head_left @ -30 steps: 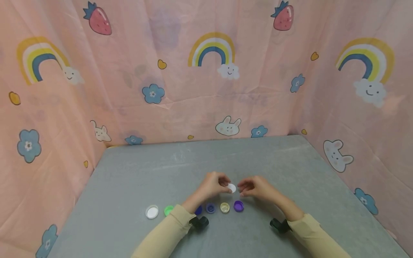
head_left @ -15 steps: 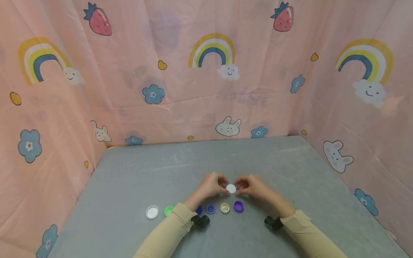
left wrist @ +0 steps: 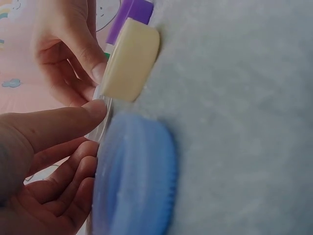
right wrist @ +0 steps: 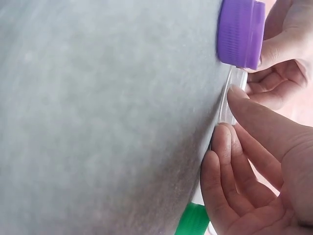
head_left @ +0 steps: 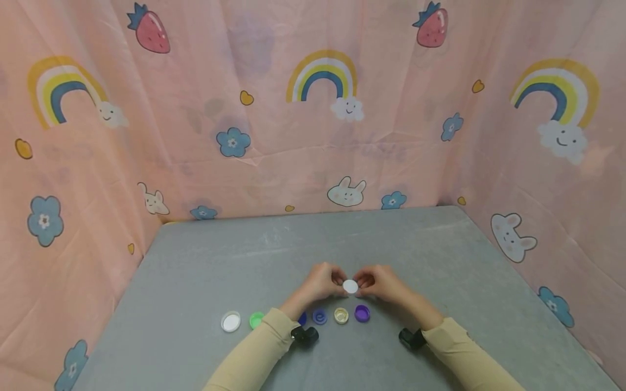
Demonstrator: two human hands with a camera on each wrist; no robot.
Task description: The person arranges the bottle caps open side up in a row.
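A white, partly see-through bottle cap (head_left: 350, 286) is between my two hands, just beyond a row of caps. My left hand (head_left: 323, 281) pinches its left edge with the thumb on the near side and fingertips behind. From the other side, my right hand (head_left: 383, 283) grips the right edge the same way. In the right wrist view the clear cap (right wrist: 233, 95) shows edge-on between thumb and fingers, close over the table. Nearest to the hands in the row are a purple cap (head_left: 362, 313), a cream cap (head_left: 340, 315) and a blue cap (head_left: 319, 316).
Farther left lie a white cap (head_left: 230, 321), a green cap (head_left: 256, 320) and a dark blue cap (head_left: 302, 318), partly behind my left forearm. Another green piece (right wrist: 192, 219) shows beside my right fingers. The grey table (head_left: 195, 271) meets a pink printed curtain (head_left: 274, 179).
My right hand has moved left to the cap and now grips its right edge; earlier the left hand held it alone. The caps in the row stay put.
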